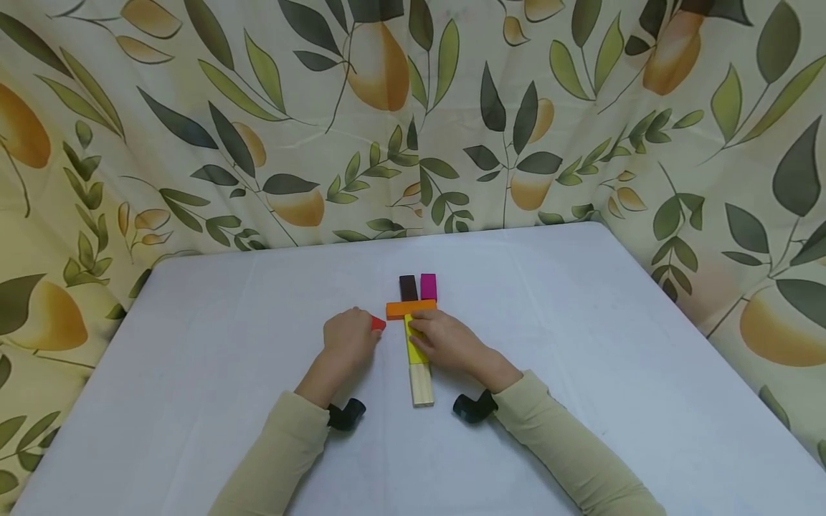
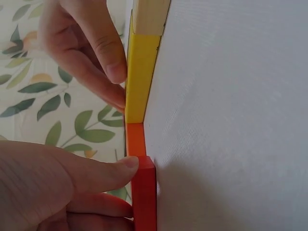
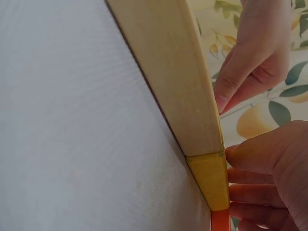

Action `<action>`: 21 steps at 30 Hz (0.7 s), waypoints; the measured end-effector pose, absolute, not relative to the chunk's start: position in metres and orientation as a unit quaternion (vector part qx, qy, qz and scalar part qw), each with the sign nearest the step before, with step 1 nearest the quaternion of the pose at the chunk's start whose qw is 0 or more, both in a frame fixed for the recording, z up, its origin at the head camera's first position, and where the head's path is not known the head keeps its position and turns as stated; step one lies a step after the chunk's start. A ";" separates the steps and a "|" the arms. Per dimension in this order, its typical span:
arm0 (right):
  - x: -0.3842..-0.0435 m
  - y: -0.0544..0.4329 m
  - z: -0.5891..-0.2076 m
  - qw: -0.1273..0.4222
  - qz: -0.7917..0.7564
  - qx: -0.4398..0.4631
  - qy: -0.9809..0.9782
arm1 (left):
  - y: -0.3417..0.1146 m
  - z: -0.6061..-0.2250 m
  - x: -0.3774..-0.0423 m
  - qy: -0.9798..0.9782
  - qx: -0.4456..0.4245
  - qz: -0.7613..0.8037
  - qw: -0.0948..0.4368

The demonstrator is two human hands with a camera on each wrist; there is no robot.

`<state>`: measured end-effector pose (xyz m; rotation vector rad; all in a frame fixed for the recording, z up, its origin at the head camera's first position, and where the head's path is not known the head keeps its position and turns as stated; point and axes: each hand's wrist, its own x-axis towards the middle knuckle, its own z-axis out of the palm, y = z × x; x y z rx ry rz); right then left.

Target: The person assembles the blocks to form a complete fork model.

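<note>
My left hand (image 1: 348, 337) pinches a red block (image 2: 145, 199) between thumb and fingers, just left of the row of blocks. Most of the red block is hidden by that hand in the head view. My right hand (image 1: 454, 340) rests its thumb and fingertips on top of a yellow block (image 1: 418, 354), the fingers fairly straight. Beyond the yellow block, an orange block (image 1: 401, 310) lies crosswise. A plain wooden block (image 1: 422, 387) meets its near end in line. Past the orange one lie a dark brown block (image 1: 408, 288) and a magenta block (image 1: 429, 287), side by side with a gap.
The blocks lie on a table with a white cloth (image 1: 213, 344). A curtain (image 1: 445, 172) with leaves and fruit hangs behind the table's far edge. A black wrist device (image 1: 476, 407) shows at the right cuff, and another (image 1: 348, 414) at the left.
</note>
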<state>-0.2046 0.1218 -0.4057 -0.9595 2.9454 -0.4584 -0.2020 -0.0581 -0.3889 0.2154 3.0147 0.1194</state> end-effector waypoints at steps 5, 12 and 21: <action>-0.205 0.122 -0.406 0.007 -0.144 -0.304 0.942 | -0.059 -0.388 -0.204 0.995 0.059 0.045 0.072; -0.205 0.122 -0.406 0.006 -0.147 -0.305 0.941 | -0.060 -0.387 -0.209 0.994 0.059 0.048 0.073; -0.206 0.123 -0.409 -0.003 -0.145 -0.315 0.938 | -0.064 -0.391 -0.215 0.994 0.075 0.048 0.055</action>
